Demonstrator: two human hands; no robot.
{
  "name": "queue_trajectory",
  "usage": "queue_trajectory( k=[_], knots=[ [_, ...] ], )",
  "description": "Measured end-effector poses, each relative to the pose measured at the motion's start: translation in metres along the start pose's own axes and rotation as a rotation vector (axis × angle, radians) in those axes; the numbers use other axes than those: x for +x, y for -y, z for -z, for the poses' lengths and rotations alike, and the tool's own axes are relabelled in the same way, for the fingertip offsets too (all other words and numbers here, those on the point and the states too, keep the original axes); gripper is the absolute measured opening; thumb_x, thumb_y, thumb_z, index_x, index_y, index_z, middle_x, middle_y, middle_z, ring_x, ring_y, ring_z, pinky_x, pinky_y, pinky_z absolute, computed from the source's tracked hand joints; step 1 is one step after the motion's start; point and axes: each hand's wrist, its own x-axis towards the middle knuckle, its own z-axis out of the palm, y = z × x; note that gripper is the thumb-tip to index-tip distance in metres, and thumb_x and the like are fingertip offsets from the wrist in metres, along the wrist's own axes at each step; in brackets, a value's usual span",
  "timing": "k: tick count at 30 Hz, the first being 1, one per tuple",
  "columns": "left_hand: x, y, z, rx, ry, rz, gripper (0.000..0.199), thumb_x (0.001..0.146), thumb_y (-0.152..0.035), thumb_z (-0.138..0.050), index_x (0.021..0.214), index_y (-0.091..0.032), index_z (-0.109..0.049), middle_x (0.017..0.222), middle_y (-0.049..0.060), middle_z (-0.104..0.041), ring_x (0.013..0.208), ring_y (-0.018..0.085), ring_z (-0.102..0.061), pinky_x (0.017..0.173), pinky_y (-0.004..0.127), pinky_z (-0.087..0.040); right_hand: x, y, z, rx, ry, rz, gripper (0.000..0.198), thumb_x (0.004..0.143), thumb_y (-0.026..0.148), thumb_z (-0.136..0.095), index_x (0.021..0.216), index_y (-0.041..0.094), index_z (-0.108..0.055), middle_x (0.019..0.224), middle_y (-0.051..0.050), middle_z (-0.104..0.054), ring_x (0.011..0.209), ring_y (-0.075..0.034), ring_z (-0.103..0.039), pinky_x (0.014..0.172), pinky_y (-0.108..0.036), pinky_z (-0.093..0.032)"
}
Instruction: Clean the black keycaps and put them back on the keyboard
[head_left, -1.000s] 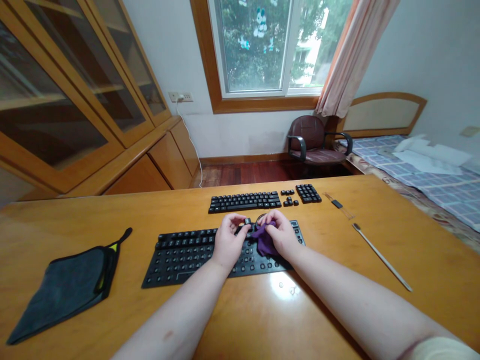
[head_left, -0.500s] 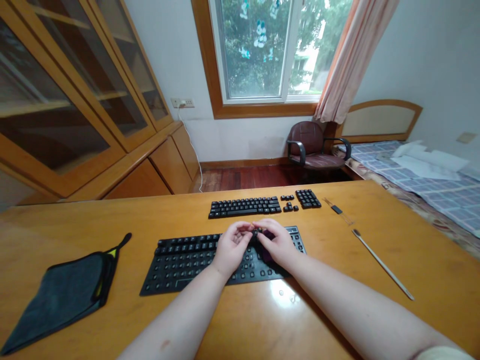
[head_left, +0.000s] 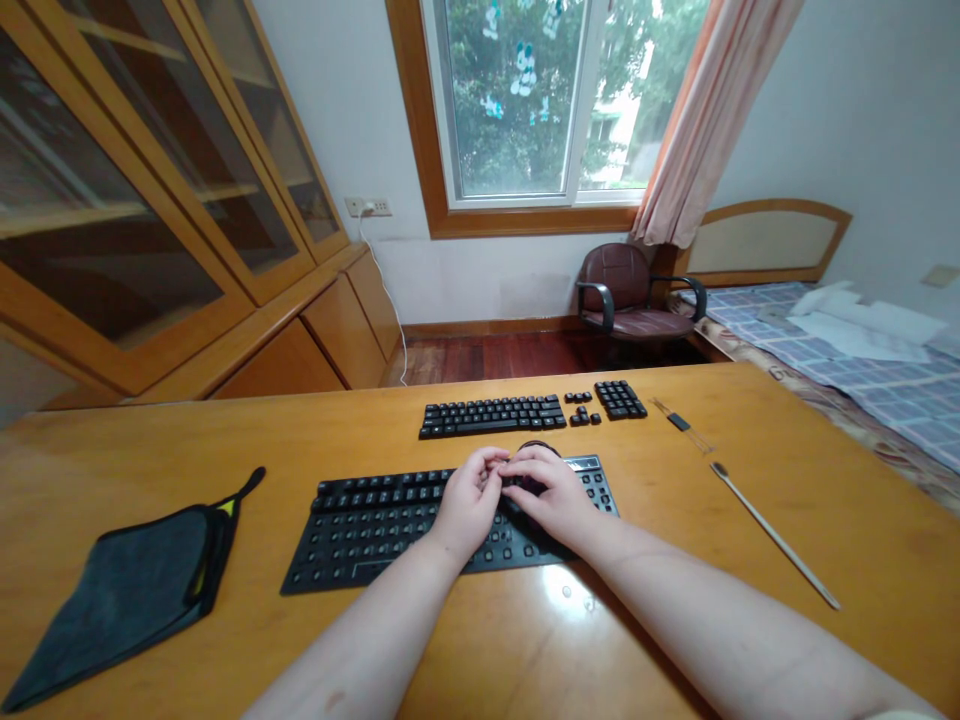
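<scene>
A maroon chair [head_left: 616,275] stands near the pink curtain [head_left: 709,130].

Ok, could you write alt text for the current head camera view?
A left hand and a right hand meet over a black keyboard missing many keys; anything they hold is hidden. Loose keys lie in groups beyond it on a wooden desk, a dark cloth to the left, a brush to the right.

You face a bright, wood-framed window [head_left: 510,130] in a pale wall [head_left: 487,270], a pink curtain [head_left: 720,110] at its right; glass-fronted cabinets [head_left: 217,170] line your left, reddish floorboards [head_left: 495,358] show past the desk [head_left: 172,445], a maroon armchair [head_left: 615,275] stands near the bed [head_left: 911,390]
</scene>
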Motion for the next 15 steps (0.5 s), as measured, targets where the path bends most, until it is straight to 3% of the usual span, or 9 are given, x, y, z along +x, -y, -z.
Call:
queue_trajectory(
  k=[7, 11, 15],
  knots=[
    [-0.002, 0.003, 0.000, 0.112, -0.006, -0.062, 0.020, 0.086, -0.024, -0.046, 0.103, -0.018, -0.055, 0.095, 0.005, -0.063, 0.086, 0.015, -0.062, 0.079, 0.030, -0.051, 0.002, 0.003, 0.003, -0.041, -0.065, -0.108, 0.015, 0.074, 0.024, -0.066, 0.089, 0.021, -0.066, 0.090, -0.005, -0.067, 0.087, -0.017, -0.061, 0.081, -0.032, -0.048],
    [-0.003, -0.004, 0.001, 0.313, 0.082, -0.209, 0.020, 0.084, -0.020, -0.048, 0.102, -0.020, -0.056, 0.100, 0.006, -0.062, 0.096, 0.018, -0.058, 0.087, 0.035, -0.048, 0.018, 0.026, 0.037, -0.192, -0.064, -0.213, 0.014, 0.074, 0.025, -0.066, 0.087, 0.020, -0.066, 0.087, -0.004, -0.067, 0.079, -0.016, -0.061, 0.074, -0.029, -0.048],
    [-0.003, -0.010, 0.000, 0.495, 0.256, -0.312, 0.018, 0.083, -0.020, -0.050, 0.098, -0.022, -0.060, 0.102, 0.004, -0.063, 0.100, 0.019, -0.056, 0.096, 0.041, -0.041, 0.034, 0.043, 0.079, -0.446, 0.150, -0.350, 0.017, 0.070, 0.023, -0.066, 0.087, 0.022, -0.069, 0.084, -0.002, -0.068, 0.076, -0.017, -0.061, 0.072, -0.028, -0.046]
  ],
)
